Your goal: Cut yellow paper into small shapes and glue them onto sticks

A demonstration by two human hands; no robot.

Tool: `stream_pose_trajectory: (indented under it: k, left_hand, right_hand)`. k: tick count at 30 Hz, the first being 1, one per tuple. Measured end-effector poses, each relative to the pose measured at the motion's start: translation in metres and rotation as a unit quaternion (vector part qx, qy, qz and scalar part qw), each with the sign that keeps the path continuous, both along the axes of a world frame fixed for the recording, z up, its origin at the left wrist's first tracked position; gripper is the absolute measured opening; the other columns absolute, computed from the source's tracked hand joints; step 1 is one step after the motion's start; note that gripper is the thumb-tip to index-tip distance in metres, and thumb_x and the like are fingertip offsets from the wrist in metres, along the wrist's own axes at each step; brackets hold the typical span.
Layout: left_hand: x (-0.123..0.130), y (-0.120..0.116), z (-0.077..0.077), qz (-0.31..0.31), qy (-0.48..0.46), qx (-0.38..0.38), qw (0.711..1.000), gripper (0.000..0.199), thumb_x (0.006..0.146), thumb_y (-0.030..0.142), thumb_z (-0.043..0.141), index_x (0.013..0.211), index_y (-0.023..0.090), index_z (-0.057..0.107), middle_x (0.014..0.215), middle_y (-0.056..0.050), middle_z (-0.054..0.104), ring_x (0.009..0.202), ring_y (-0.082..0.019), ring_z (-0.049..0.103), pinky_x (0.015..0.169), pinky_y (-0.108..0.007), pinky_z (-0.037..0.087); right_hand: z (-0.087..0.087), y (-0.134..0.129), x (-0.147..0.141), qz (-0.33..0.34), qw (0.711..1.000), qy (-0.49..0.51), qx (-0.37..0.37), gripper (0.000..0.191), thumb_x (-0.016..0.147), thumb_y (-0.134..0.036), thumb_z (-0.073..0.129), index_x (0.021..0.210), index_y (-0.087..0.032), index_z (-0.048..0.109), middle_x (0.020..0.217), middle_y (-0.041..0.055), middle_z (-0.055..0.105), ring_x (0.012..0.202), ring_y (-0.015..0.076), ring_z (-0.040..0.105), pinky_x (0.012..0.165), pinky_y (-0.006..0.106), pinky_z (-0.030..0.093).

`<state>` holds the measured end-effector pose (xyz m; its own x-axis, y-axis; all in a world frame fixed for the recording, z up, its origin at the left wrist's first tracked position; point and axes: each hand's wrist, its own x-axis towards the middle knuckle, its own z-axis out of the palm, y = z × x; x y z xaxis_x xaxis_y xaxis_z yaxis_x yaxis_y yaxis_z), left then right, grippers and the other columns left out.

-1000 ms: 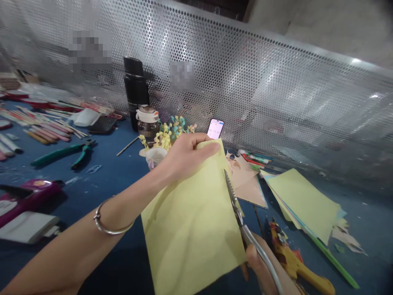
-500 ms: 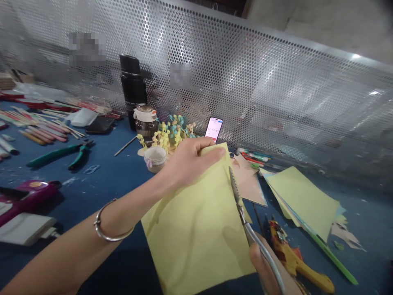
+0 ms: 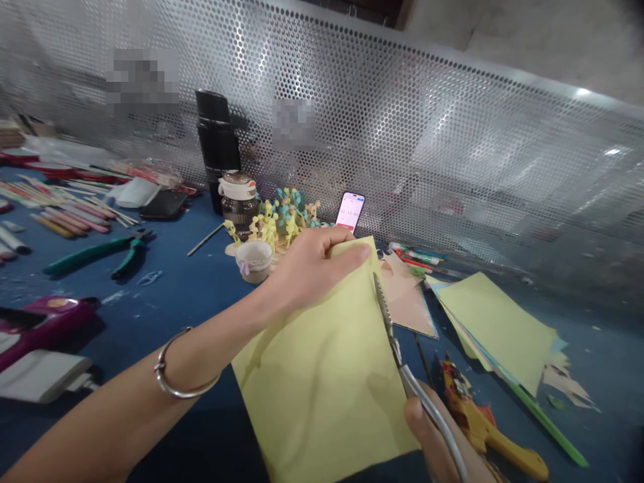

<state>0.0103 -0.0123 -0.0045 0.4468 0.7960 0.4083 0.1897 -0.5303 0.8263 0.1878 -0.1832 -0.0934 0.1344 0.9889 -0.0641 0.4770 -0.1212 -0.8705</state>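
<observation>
Very little has shifted in the last second. The left hand (image 3: 314,268), a metal bangle (image 3: 184,373) on its wrist, is closed in a pinch on the top corner of a yellow sheet of paper (image 3: 316,376), which hangs tilted in the air at lower centre of the frame, above the blue worktop (image 3: 171,295). The right hand (image 3: 443,436), at the bottom right edge, is closed around the metal handle of a pair of scissors (image 3: 397,342). Compared with a second ago, the serrated blade sits at almost the same place along the sheet's right edge, only slightly higher; whether the blades have closed at all cannot be told from here.

Just beyond the sheet, at upper centre, stand a small paper cup (image 3: 253,260), a glass jar (image 3: 239,208), a black flask (image 3: 217,147) and a phone (image 3: 351,211) showing a timer. To the right lies a fanned stack of coloured paper (image 3: 496,329), with green-handled pliers (image 3: 95,253) on the left, all in front of a perforated metal screen (image 3: 402,134).
</observation>
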Motion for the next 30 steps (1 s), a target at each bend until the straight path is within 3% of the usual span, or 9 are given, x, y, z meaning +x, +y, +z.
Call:
stream_pose_trajectory:
  k: [7,12,16,23,27,30]
  left_hand:
    - [0.000,-0.001,0.001,-0.001,-0.001,0.008,1.000,0.033,0.082,0.031,0.048,0.055,0.019,0.034,0.051,0.006,0.030,0.046,-0.007,0.030,0.043,-0.021,0.021]
    - [0.000,0.000,0.001,0.005,0.000,0.011,1.000,0.034,0.082,0.032,0.048,0.055,0.019,0.033,0.051,0.006,0.030,0.046,-0.007,0.030,0.042,-0.022,0.021]
    - [0.000,0.000,0.001,0.005,0.003,0.013,1.000,0.034,0.082,0.033,0.049,0.055,0.019,0.034,0.051,0.006,0.030,0.046,-0.007,0.031,0.043,-0.022,0.022]
    - [-0.001,0.002,0.001,-0.001,0.006,0.015,1.000,0.034,0.082,0.033,0.049,0.056,0.019,0.033,0.052,0.006,0.030,0.046,-0.007,0.031,0.043,-0.021,0.022]
    - [-0.001,0.002,0.001,-0.001,0.003,0.014,1.000,0.034,0.082,0.033,0.049,0.055,0.018,0.033,0.053,0.006,0.030,0.047,-0.007,0.030,0.043,-0.021,0.021]
    - [-0.001,0.001,0.000,-0.009,-0.004,0.003,1.000,0.033,0.082,0.033,0.049,0.056,0.018,0.034,0.053,0.006,0.029,0.046,-0.007,0.029,0.042,-0.021,0.021]
  right_hand:
    - [-0.003,0.000,-0.005,-0.056,0.998,-0.019,-0.010,0.061,0.081,-0.063,0.046,0.117,-0.018,0.063,0.115,0.0121,0.065,0.107,0.0313,0.059,0.092,0.038,0.049]
    - [-0.008,0.000,-0.002,-0.040,0.999,-0.022,-0.023,0.059,0.081,-0.061,0.047,0.120,-0.019,0.061,0.096,0.0119,0.069,0.091,0.0308,0.064,0.072,0.035,0.055]
    - [-0.008,0.000,-0.003,-0.034,0.999,-0.020,0.001,0.060,0.082,-0.063,0.045,0.119,-0.019,0.061,0.090,0.0115,0.070,0.086,0.0294,0.065,0.068,0.033,0.055]
    - [-0.011,0.006,0.002,0.016,1.000,0.008,-0.018,0.068,0.080,-0.068,0.042,0.122,-0.017,0.059,0.064,0.0070,0.066,0.049,0.0183,0.056,0.046,0.027,0.049]
    - [-0.019,0.007,0.004,0.010,1.000,0.003,-0.006,0.069,0.079,-0.069,0.042,0.120,-0.016,0.059,0.064,0.0071,0.066,0.050,0.0180,0.056,0.046,0.026,0.049]
    - [-0.015,0.004,-0.001,-0.019,1.000,-0.007,0.016,0.067,0.080,-0.068,0.042,0.118,-0.016,0.060,0.069,0.0079,0.066,0.056,0.0188,0.058,0.052,0.026,0.051]
